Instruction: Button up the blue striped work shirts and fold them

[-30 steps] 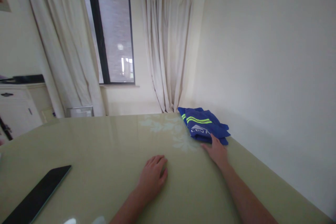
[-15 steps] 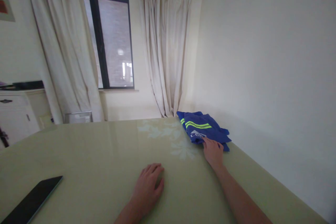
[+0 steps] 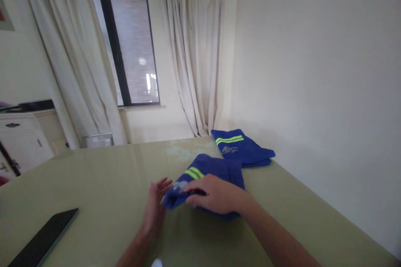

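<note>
A folded blue garment (image 3: 221, 169) with yellow-green stripes and a pale print is held slightly above the table, and its edge is blurred. My right hand (image 3: 209, 194) grips it from the near side, thumb below and fingers on top. At its left end my left hand (image 3: 156, 196) is open with the fingers apart, close beside the cloth; whether they touch is hard to tell. Behind, against the wall side, a second blue garment (image 3: 250, 150) with the same stripes lies folded on the table (image 3: 103, 187).
On the left of the table lies a flat dark tablet-like slab (image 3: 44, 240). A small white thing (image 3: 156, 263) shows at the bottom edge. The white wall (image 3: 313, 112) borders the table's right side. Beyond stand curtains (image 3: 200, 50) and a white cabinet (image 3: 25, 137).
My right hand has taken one blue garment off the pile and brought it left and nearer. My left hand has turned and shifted left, fingers opened beside it. The other garment stays behind.
</note>
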### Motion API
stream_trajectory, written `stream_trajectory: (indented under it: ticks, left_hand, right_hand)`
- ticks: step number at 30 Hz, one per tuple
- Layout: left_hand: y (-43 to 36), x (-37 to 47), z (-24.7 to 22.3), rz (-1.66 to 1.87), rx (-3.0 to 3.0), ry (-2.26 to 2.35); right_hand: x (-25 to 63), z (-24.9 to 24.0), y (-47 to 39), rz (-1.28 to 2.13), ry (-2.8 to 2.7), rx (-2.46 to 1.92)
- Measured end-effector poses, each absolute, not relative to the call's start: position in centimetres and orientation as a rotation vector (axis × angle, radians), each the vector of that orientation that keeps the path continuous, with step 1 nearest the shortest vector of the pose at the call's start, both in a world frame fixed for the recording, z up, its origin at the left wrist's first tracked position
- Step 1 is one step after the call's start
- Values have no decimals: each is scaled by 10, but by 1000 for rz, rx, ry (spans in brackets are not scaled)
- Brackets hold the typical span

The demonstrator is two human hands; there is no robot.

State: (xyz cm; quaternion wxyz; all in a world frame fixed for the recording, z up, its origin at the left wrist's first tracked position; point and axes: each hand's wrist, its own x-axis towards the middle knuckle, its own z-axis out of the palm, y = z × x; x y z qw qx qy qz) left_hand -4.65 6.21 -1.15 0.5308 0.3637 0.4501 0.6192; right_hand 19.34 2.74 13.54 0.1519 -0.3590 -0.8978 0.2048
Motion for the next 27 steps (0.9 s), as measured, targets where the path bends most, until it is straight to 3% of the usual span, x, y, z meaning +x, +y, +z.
stream_trajectory:
  ticks: [3,7,9,14,17,22,27]
  left_hand:
    - [63,-70,-3,1358,863,1093]
    - [45,-77,-1,1121,1508,1206]
    - [39,-73,-9,1049,1849,1277]
    - [46,-68,-26,985,2116,1598]
    - [42,-65,-13,951,2233,1803]
    - [4,-36,22,756,2441,1414]
    - [-21,-6,19,488,2516,1234]
  right_hand:
    - [186,128,17,816,-2780,-1115]
    - [198,104,36,306,-2566,-1621]
    - [202,88,48,267,-2517,-1700]
    - [199,42,66,410,-2484,-1528]
    - [200,19,77,542,-2381,-1296]
    - [211,-4,96,639,-1739,-1225]
    - [222,-12,104,655,-1457,-1232]
